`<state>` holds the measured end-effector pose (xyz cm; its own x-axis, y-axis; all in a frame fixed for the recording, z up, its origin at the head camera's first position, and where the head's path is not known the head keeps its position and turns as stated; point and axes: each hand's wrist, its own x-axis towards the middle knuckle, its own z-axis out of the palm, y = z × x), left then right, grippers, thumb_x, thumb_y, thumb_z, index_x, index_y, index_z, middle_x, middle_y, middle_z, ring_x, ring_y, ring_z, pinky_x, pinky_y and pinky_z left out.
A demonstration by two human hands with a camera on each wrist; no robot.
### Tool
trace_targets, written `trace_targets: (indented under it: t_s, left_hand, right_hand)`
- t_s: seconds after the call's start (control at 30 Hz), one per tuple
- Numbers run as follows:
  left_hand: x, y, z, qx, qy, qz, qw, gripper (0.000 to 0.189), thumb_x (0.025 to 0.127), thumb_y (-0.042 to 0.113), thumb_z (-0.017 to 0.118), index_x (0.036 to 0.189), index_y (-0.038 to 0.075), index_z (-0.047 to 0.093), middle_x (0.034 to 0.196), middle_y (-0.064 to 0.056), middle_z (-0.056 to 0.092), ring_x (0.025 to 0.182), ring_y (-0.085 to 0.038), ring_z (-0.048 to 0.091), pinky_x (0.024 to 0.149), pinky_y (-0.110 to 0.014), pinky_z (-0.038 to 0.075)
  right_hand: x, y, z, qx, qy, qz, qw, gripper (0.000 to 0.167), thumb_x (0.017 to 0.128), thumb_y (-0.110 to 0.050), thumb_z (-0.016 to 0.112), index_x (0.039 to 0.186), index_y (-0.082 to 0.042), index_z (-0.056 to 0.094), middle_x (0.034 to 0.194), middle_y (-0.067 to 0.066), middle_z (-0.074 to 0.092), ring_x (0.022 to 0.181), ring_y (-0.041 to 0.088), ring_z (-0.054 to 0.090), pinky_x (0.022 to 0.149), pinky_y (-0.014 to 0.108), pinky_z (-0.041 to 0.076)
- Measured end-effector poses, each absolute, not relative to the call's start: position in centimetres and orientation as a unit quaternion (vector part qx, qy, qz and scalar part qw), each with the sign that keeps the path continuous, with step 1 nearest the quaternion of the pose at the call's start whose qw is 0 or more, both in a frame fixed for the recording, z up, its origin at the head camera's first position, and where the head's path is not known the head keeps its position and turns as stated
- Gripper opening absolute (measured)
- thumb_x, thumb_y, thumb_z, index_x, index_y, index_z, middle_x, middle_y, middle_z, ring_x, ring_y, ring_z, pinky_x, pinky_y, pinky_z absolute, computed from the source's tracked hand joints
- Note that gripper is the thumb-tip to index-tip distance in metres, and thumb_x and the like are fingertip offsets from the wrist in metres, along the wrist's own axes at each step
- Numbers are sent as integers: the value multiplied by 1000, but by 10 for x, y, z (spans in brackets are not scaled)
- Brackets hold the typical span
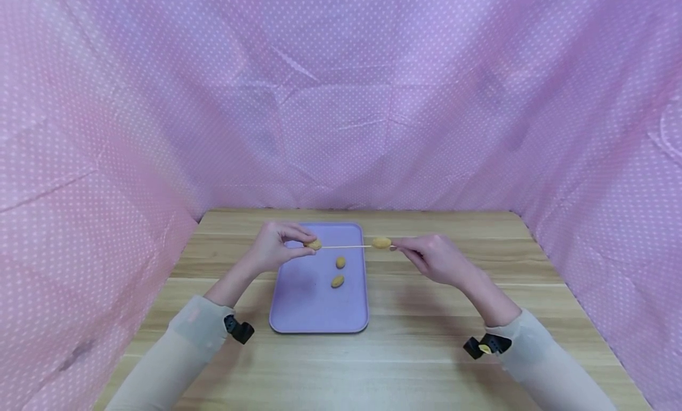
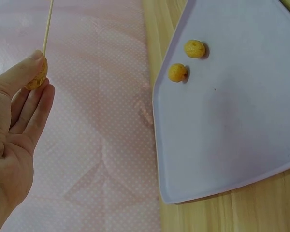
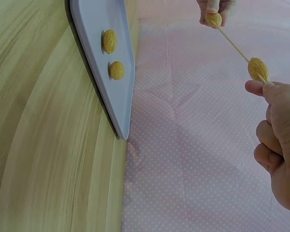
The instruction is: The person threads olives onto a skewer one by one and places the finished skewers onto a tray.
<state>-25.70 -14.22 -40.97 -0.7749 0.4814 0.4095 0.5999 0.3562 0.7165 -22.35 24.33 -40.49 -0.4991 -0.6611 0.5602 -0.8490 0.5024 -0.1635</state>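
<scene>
A thin pale skewer (image 1: 346, 246) runs level between both hands above the tray. My left hand (image 1: 276, 245) pinches a yellow-brown oval ball (image 2: 37, 79) between thumb and fingers, at the skewer's left end. Whether the tip has gone into that ball is hidden by the fingers. Near the other end, a second such ball (image 3: 257, 69) is threaded on the skewer. Just beside it, my right hand (image 1: 436, 258) grips the skewer's end between thumb and forefinger, its other fingers curled in.
A lilac tray (image 1: 298, 316) lies on the wooden table (image 1: 415, 369). Two more yellow-brown balls, a rounder one (image 1: 340, 262) and a longer one (image 1: 337, 281), sit near the tray's right side. Pink dotted cloth (image 1: 341, 103) hangs behind and at both sides.
</scene>
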Motion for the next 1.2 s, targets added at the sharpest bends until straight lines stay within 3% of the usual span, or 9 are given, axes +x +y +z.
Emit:
trace_targets:
  t_s: [0.07, 0.17, 0.33, 0.5, 0.63, 0.8, 0.97, 1.2]
  left_hand:
    - [-256, -141, -408, -331, -822, -459, 68, 22, 80, 3, 92, 101, 7, 86, 101, -8, 83, 97, -24, 80, 91, -39, 67]
    - [-254, -139, -408, -336, -822, -455, 73, 22, 79, 3, 92, 100, 6, 86, 100, -10, 83, 95, -25, 80, 86, -30, 67]
    - [-252, -136, -408, -348, -819, -449, 81, 21, 79, 2, 93, 98, 5, 86, 99, -11, 83, 92, -27, 80, 78, -18, 63]
    - [-252, -135, -408, -350, -819, -447, 80, 21, 78, 2, 92, 98, 6, 86, 99, -10, 83, 92, -24, 80, 78, -25, 66]
    - [-252, -134, -406, -345, -819, -452, 73, 20, 79, 3, 92, 98, 7, 86, 101, -9, 83, 94, -23, 80, 86, -33, 67]
    - [-252, -134, -404, -345, -816, -459, 70, 22, 79, 3, 92, 99, 5, 85, 101, -11, 83, 93, -26, 80, 81, -25, 66]
    - [-251, -133, -403, -349, -816, -454, 74, 21, 79, 2, 92, 99, 4, 85, 101, -13, 83, 93, -29, 80, 77, -18, 64]
    - [-251, -131, -400, -352, -816, -454, 71, 21, 79, 2, 92, 99, 5, 85, 101, -12, 83, 93, -28, 80, 79, -32, 68]
  right_hand:
    - [-224, 243, -406, 453, -837, 213, 224, 29, 90, 4, 76, 117, -7, 79, 99, 1, 84, 64, -5, 52, 53, 17, 46]
    - [-224, 242, -408, 457, -833, 214, 225, 29, 90, 5, 76, 116, -7, 79, 99, 1, 84, 70, -2, 61, 57, 20, 51]
    - [-224, 242, -411, 461, -830, 224, 218, 29, 90, 6, 75, 116, -7, 79, 98, 2, 84, 68, -3, 57, 56, 17, 48]
    - [-224, 240, -410, 461, -832, 225, 212, 29, 90, 6, 75, 116, -6, 79, 98, 2, 84, 64, -5, 47, 53, 15, 43]
    - [-224, 237, -407, 460, -834, 224, 205, 26, 91, 6, 74, 115, -5, 79, 99, 3, 84, 63, -5, 46, 53, 15, 43]
    - [-224, 232, -403, 462, -835, 215, 207, 24, 93, 4, 74, 113, -7, 79, 99, 1, 84, 69, -3, 59, 57, 21, 52]
    - [-225, 229, -402, 463, -834, 214, 208, 25, 93, 5, 73, 112, -9, 79, 99, 0, 84, 71, -2, 62, 56, 22, 53]
    - [-226, 227, -402, 463, -835, 213, 209, 25, 94, 3, 73, 115, -8, 79, 99, -1, 84, 66, -3, 55, 54, 18, 49]
